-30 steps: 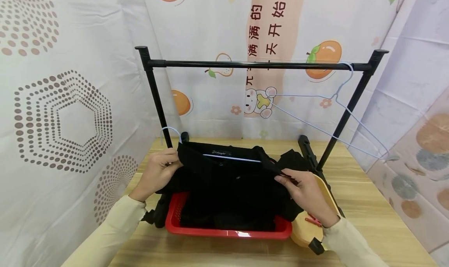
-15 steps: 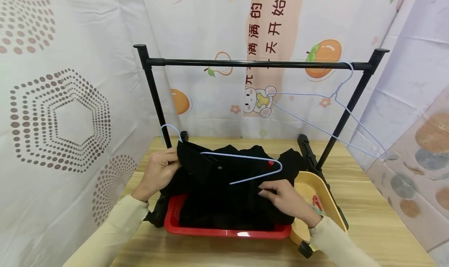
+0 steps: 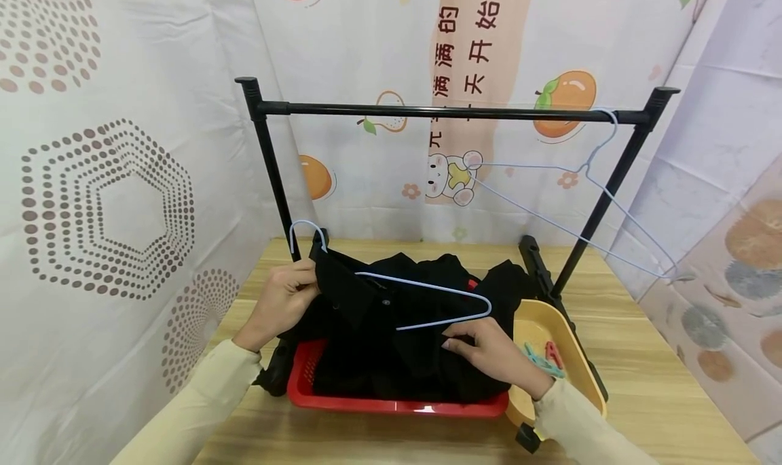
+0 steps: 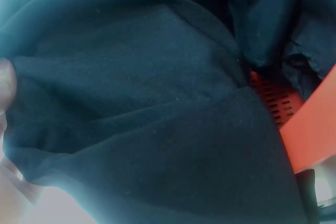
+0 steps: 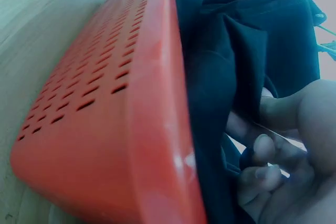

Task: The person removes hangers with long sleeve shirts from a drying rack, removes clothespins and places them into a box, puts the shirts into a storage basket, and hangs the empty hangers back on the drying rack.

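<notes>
A black garment (image 3: 366, 315) with a small button lies bunched over a red basket (image 3: 397, 406). Its upper left edge is pinched by my left hand (image 3: 286, 299), beside the hook of a light blue hanger (image 3: 489, 306). The hanger's left part is hidden in the cloth, while its right end sticks out bare. Just below that end, my right hand (image 3: 482, 346) pinches a fold of the garment. In the right wrist view, thumb and fingers (image 5: 265, 148) curl on the dark cloth beside the basket's rim. Dark fabric fills most of the left wrist view.
A black rack (image 3: 452, 113) stands behind the basket, with a second blue hanger (image 3: 537, 214) hooked at its right end. To the basket's right, a yellow tray (image 3: 580, 356) holds red and teal clothespins (image 3: 544, 360). Patterned curtains surround the wooden table (image 3: 647, 383).
My right hand has let go of the garment's upper right edge, moved left and down, and taken a lower fold. The hanger's right end has come into view; its hook has shifted slightly right.
</notes>
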`<state>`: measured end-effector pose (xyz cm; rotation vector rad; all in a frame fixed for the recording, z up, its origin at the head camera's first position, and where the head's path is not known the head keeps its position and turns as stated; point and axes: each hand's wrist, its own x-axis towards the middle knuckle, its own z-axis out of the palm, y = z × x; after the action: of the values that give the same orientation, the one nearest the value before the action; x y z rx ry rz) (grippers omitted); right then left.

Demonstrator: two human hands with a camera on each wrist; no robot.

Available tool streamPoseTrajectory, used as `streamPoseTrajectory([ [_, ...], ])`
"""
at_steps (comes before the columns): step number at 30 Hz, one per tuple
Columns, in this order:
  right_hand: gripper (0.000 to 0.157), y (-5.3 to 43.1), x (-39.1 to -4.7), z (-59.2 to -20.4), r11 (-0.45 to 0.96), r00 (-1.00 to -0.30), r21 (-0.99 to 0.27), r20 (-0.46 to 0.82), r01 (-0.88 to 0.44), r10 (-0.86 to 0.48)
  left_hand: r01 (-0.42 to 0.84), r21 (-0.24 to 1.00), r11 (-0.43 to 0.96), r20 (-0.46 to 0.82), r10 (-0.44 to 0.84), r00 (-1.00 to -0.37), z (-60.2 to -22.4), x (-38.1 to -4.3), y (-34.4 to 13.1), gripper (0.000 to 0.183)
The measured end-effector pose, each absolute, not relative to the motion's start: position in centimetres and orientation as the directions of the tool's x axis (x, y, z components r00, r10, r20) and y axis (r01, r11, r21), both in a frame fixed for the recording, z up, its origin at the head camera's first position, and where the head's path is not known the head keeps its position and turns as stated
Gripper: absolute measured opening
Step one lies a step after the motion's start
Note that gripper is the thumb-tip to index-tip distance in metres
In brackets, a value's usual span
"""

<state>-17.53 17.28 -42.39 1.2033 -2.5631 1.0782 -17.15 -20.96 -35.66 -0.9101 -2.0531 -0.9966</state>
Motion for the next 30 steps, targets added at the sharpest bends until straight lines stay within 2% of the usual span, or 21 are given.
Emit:
streamPoseTrajectory([
  [5,0.005,17.9,-17.8,-41.8,0.431,-0.695,-0.579,0.373,-0.692,-0.614,0.81,0.348,0.472,0.797,0.306,-0.521,-35.7,-17.2,-20.9,0.04],
  [11,0.015,20.1,-17.8,-39.5,0.448,-0.765,-0.667,0.3,-0.596,-0.571,0.82,0.308,0.482,0.804,0.329,-0.495,-35.9,-17.4,-20.9,0.04],
  [14,0.013,21.4,-17.7,-38.1,0.442,-0.772,-0.678,0.304,-0.586,-0.558,0.815,0.289,0.502,0.8,0.34,-0.494,-36.1,-17.6,-20.9,0.039],
  [19,0.021,22.9,-17.4,-36.2,0.381,-0.73,-0.649,0.429,-0.658,-0.532,0.804,0.254,0.537,0.791,0.363,-0.492,-36.3,-17.9,-20.7,0.036],
  [23,0.023,22.7,-16.9,-35.5,0.358,-0.716,-0.642,0.468,-0.678,-0.518,0.802,0.243,0.546,0.787,0.372,-0.492,-36.4,-18.1,-20.4,0.031],
  [30,0.016,20.9,-16.3,-35.5,0.47,-0.602,-0.38,0.562,-0.797,-0.567,0.804,0.244,0.542,0.77,0.396,-0.501,-36.7,-18.2,-19.7,0.028],
])
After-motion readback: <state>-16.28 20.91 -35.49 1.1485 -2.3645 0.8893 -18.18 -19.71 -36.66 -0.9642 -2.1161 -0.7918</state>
